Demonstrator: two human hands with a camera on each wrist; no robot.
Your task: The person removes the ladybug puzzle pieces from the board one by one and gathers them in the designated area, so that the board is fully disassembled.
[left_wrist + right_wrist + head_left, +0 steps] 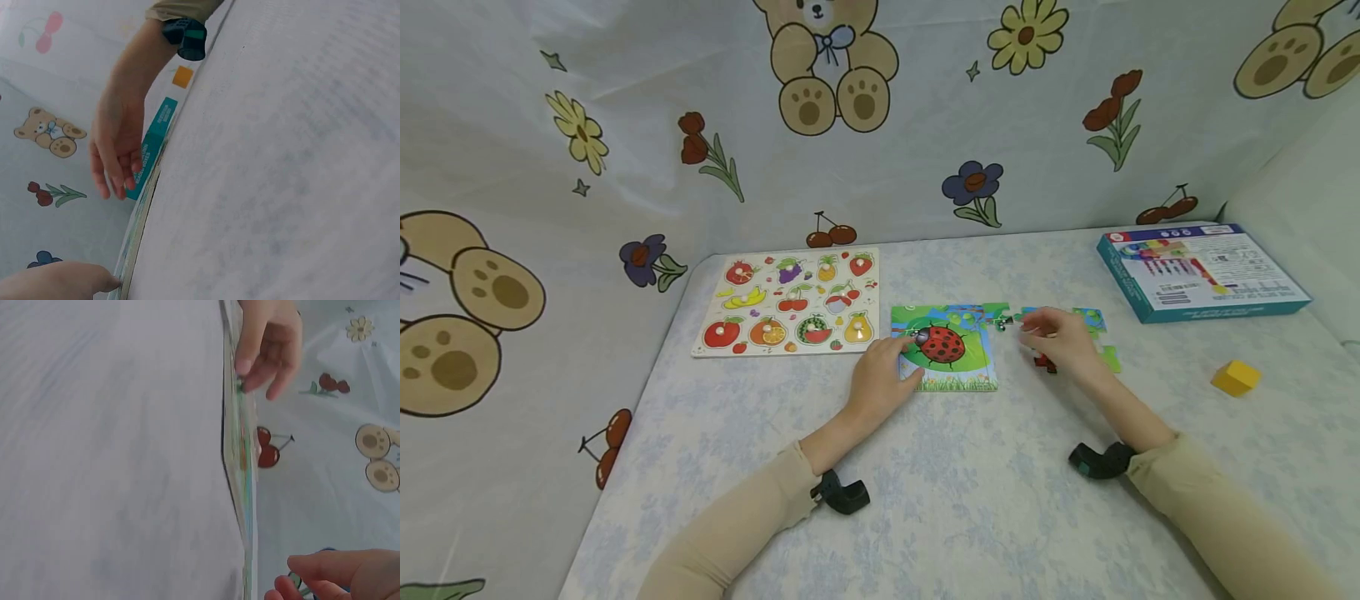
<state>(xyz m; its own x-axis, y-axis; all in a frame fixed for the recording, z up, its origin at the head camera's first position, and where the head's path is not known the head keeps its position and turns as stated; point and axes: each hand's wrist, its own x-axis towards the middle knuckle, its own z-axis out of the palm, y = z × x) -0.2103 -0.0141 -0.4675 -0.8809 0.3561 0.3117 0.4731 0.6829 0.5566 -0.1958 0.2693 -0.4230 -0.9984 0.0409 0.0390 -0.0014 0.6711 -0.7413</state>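
A square ladybug jigsaw board (pixel 958 379) lies on the table. My left hand (pixel 880 379) rests at its left side, with fingers at the left edge and the thumb near the front corner. Several loose jigsaw pieces lie to the right, including a green one (pixel 997 312) by the board's upper right corner and a red one (pixel 1045 363). Over them hovers my right hand (pixel 1063 340), its fingers loosely bent and partly hiding the pieces. In the left wrist view, nothing shows between the fingers of the right hand (pixel 119 144).
A fruit peg puzzle board (pixel 752 312) lies left of the ladybug board. At the back right is a flat teal box (pixel 1210 271), with a yellow block (pixel 1236 378) in front of it. A patterned cloth (pixel 910 167) hangs behind the table.
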